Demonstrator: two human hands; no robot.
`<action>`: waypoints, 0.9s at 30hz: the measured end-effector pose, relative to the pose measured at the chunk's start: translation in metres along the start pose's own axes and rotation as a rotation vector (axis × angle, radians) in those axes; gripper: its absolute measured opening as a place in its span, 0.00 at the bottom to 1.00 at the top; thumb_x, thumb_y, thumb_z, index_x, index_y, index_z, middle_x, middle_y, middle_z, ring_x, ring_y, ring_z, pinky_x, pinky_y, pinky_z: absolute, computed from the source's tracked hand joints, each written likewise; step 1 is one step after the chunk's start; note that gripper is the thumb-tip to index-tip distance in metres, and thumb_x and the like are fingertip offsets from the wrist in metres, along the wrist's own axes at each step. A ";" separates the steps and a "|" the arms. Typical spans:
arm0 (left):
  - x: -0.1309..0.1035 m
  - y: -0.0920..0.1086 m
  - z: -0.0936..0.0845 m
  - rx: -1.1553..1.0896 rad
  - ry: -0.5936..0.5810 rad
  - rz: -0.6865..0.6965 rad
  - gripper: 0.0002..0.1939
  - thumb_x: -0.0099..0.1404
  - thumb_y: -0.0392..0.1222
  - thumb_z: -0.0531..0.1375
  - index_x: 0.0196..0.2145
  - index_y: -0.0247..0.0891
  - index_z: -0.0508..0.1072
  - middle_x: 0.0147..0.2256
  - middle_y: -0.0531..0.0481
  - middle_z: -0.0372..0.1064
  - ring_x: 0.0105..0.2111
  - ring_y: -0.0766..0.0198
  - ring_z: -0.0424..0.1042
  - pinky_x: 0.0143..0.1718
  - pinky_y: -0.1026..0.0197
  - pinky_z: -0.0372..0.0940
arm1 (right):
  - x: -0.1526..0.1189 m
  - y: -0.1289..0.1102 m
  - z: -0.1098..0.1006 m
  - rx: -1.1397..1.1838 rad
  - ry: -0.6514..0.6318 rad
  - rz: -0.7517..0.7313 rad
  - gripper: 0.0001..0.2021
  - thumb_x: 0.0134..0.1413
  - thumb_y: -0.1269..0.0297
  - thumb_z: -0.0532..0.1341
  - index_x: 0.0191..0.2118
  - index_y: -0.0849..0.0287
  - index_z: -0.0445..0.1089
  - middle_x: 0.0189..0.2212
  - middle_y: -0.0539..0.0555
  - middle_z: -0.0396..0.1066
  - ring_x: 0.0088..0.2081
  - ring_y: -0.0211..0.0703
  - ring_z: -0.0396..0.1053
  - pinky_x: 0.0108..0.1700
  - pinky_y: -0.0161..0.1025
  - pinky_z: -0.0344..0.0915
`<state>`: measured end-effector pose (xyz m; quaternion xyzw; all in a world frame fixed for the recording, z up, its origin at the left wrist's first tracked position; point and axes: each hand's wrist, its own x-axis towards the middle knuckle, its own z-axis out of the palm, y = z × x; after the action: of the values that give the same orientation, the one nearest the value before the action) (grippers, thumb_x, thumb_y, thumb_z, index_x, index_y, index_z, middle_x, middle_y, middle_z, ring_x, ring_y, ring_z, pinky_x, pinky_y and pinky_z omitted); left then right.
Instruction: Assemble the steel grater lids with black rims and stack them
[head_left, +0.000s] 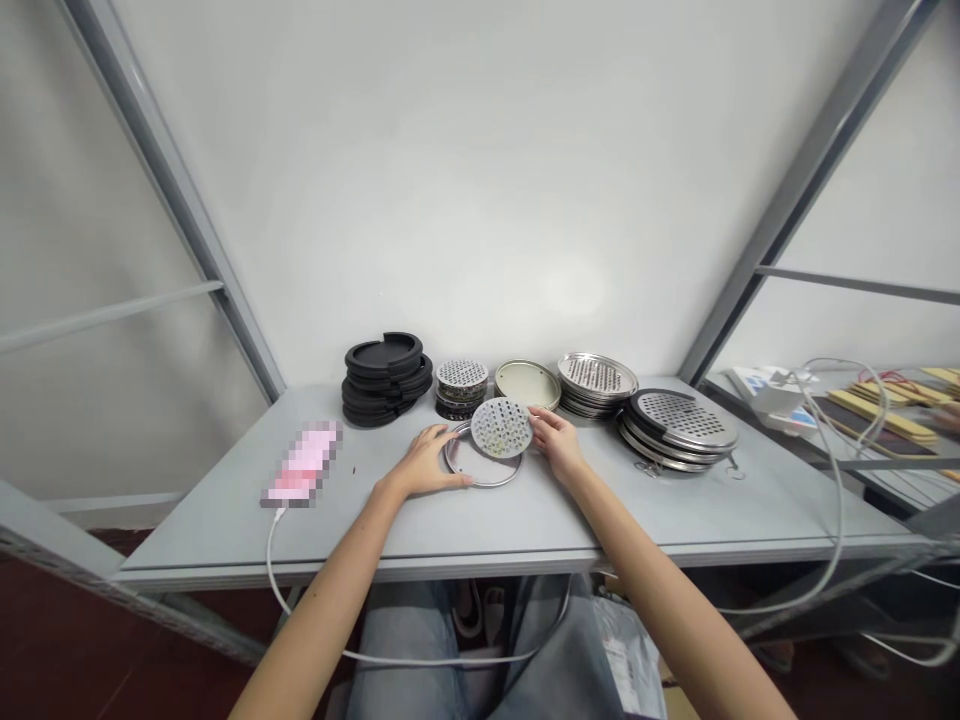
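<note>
My right hand (pixel 556 443) pinches the edge of a round white disc (pixel 501 428) covered with rows of small yellowish and dark dots, like an LED board. The disc is tilted and partly covers a shallow round metal dish (pixel 491 484) on the table. Thumb and fingers of my left hand (pixel 421 465) curve around the left rim of that dish, gripping it. Behind it stands a stack of similar dotted discs (pixel 462 375). Beside that stack is a pale round dish with a metal rim (pixel 527 383).
At the back left black rings (pixel 384 375) are piled up. Slotted metal plates (pixel 598 378) and black-edged perforated plates (pixel 679 425) stand in stacks to the right. A blurred pink phone-like thing (pixel 301 463) lies left on a white cable (pixel 271 560). Yellow strips (pixel 885 412) lie on the neighbouring table.
</note>
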<state>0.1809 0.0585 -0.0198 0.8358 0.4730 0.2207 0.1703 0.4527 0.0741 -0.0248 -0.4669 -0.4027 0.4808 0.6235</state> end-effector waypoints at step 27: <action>0.000 -0.003 0.002 0.007 0.026 0.056 0.46 0.45 0.63 0.70 0.58 0.40 0.67 0.60 0.35 0.58 0.61 0.39 0.57 0.60 0.41 0.56 | -0.006 0.015 -0.002 -0.661 -0.121 -0.381 0.11 0.51 0.63 0.58 0.37 0.58 0.77 0.35 0.56 0.78 0.36 0.48 0.73 0.45 0.46 0.66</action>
<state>0.1796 0.0597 -0.0226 0.8464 0.4524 0.2346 0.1547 0.4500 0.0698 -0.0400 -0.5302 -0.6517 0.2272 0.4924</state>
